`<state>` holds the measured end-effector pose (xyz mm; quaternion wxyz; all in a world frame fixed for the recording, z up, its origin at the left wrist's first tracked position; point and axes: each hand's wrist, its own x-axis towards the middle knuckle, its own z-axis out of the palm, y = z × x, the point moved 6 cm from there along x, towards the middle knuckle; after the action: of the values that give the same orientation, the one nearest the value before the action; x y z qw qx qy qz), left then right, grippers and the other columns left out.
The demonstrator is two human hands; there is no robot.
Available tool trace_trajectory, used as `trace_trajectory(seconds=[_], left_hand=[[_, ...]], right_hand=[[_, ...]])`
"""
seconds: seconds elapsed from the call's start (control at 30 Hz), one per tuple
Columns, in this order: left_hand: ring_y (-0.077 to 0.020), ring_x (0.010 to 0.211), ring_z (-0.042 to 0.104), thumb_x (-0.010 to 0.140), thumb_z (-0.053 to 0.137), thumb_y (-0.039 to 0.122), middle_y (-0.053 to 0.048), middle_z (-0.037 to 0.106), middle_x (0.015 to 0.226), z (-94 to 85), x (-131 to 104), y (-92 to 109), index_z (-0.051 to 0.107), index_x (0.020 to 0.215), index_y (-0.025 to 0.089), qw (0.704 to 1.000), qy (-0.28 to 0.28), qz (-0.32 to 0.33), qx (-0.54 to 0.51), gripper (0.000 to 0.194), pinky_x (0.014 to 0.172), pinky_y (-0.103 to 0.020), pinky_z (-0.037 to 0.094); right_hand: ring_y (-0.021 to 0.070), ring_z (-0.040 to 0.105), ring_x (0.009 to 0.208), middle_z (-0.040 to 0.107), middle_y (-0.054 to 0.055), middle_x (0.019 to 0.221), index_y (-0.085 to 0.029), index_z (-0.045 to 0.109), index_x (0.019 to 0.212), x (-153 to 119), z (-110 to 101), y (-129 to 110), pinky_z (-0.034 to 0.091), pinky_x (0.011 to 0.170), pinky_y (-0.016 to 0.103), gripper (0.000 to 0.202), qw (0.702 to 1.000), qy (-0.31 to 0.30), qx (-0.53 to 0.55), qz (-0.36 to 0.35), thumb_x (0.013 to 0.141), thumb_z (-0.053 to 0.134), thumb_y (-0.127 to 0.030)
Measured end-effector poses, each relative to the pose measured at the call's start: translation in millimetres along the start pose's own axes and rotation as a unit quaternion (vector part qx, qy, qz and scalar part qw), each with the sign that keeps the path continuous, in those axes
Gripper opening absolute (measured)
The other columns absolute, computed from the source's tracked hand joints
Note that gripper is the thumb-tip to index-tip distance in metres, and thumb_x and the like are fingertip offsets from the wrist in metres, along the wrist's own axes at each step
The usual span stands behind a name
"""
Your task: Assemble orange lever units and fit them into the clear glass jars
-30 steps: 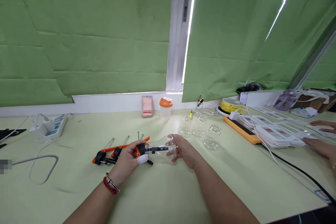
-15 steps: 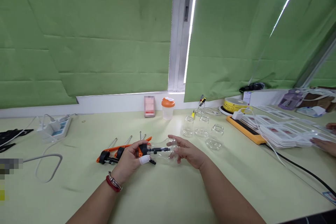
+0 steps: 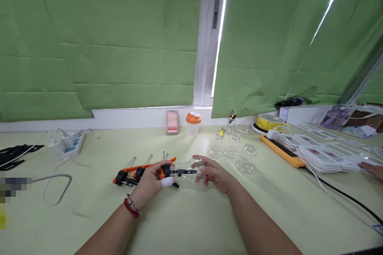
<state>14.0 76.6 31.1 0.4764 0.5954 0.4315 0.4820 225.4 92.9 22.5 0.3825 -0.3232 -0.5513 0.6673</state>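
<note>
Between my two hands a clear bottle (image 3: 191,164) lies on its side just above the table. My right hand (image 3: 217,174) has its fingers wrapped round the bottle's wide base end. At the neck, my left hand (image 3: 152,181), with white tape on the thumb, grips a black-and-orange dispenser top (image 3: 165,171). The top's black stem (image 3: 187,171) reaches inside the bottle. Whether the top is screwed down tight I cannot tell. Beside my left hand lie more black-and-orange tops (image 3: 122,177) with thin metal tubes, partly hidden by that hand.
Several clear bottles (image 3: 245,159) stand to the right, near a jar of tools (image 3: 230,123). Behind are an orange-lidded cup (image 3: 193,127) and a pink box (image 3: 172,122). An orange power strip (image 3: 284,153) and white sheets (image 3: 320,159) lie right, by another person's hand (image 3: 371,168).
The view has shifted slightly, so the scene sits a little further right. Both my hands keep their hold on the bottle and top. One of the other person's hands has left the view.
</note>
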Motion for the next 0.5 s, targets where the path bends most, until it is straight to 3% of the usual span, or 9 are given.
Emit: trace_trajectory(seconds=[0.23,0.4,0.5], left_hand=[[-0.0195,0.090,0.063,0.060,0.079,0.024,-0.005,0.068,0.101,0.4,1,-4,0.062,0.107,0.020,1.000,-0.010,-0.013,-0.024,0.050,0.084,-0.034,0.051],[-0.0205,0.089,0.063,0.060,0.078,0.024,-0.007,0.068,0.102,-0.5,1,-4,0.062,0.107,0.020,1.000,-0.007,-0.011,-0.014,0.050,0.083,-0.035,0.052],[-0.0204,0.092,0.063,0.059,0.079,0.022,-0.007,0.068,0.104,-0.8,1,-3,0.062,0.106,0.021,1.000,-0.005,-0.002,-0.025,0.050,0.085,-0.035,0.051]], right_hand=[[0.0163,0.066,0.059,0.062,0.006,0.103,-0.023,0.051,0.118,4,-1,8,0.032,0.038,0.019,0.048,1.000,0.008,-0.001,0.024,0.076,0.060,-0.046],[0.0147,0.062,0.047,0.069,0.008,0.080,-0.019,0.049,0.116,7,-4,19,0.028,0.035,0.019,0.058,0.997,0.030,-0.025,0.062,0.082,0.040,-0.065],[0.0151,0.062,0.045,0.070,0.009,0.080,-0.019,0.047,0.119,8,-4,25,0.029,0.034,0.019,0.066,0.996,0.032,-0.028,0.076,0.081,0.034,-0.071]])
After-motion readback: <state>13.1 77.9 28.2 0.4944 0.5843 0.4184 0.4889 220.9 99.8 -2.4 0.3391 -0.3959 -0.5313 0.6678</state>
